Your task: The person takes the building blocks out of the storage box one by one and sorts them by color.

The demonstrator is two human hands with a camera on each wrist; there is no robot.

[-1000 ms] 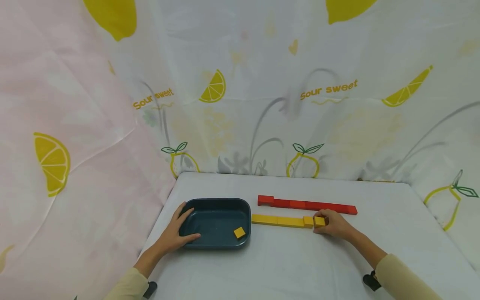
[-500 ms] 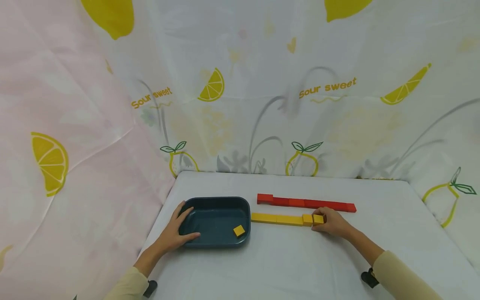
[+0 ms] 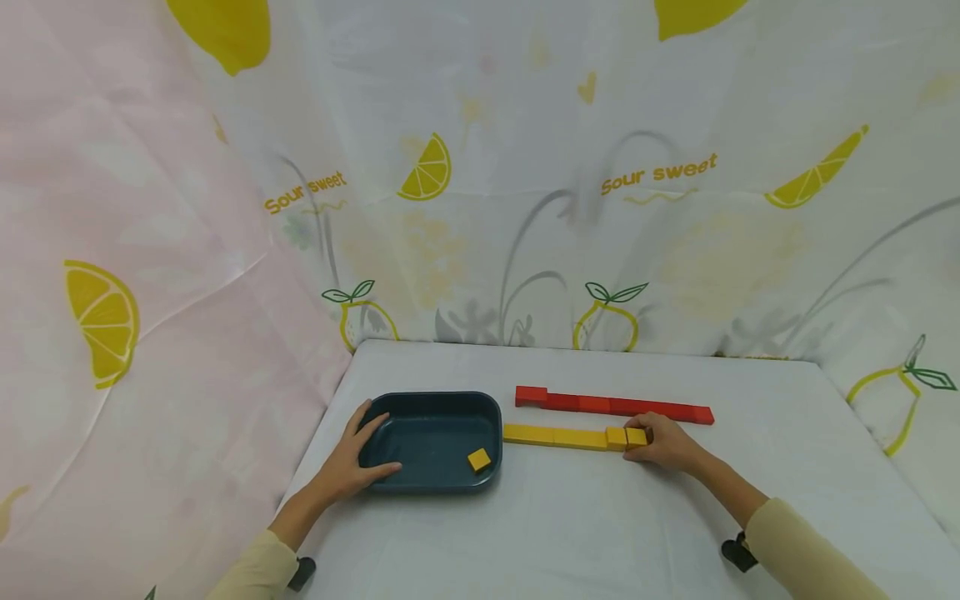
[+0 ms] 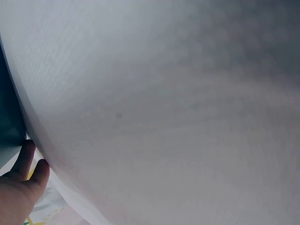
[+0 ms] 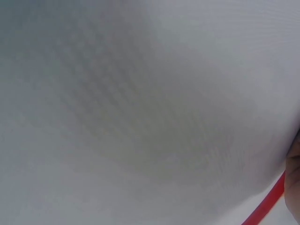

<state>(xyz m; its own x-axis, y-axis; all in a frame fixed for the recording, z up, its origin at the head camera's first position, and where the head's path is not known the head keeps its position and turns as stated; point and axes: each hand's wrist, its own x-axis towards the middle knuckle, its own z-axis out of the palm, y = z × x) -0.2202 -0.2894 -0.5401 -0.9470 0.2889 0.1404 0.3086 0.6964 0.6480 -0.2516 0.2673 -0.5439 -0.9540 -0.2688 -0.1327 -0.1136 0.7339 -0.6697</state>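
My right hand [image 3: 667,443] pinches a yellow cube [image 3: 636,438] at the right end of a yellow row. Against its left side stands another yellow cube [image 3: 616,438], followed by longer yellow blocks [image 3: 555,437] that reach the tray's right wall. The fingers of my left hand [image 3: 348,467] are spread over the left end of a dark blue tray [image 3: 431,488], touching its rim. One loose yellow block [image 3: 479,460] lies inside the tray, towards the front right. In the left wrist view, two fingertips [image 4: 41,171] show beside the tray wall [image 4: 9,112].
Behind the yellow pieces runs a row of red blocks [image 3: 592,404], with a taller one at its left end. A white cloth [image 3: 562,525] covers the table. Lemon-printed curtains [image 3: 480,167] hang behind and at the left.
My right hand has moved slightly left with the yellow cube, narrowing the gap to the neighbouring cube. The left hand keeps its place on the tray.
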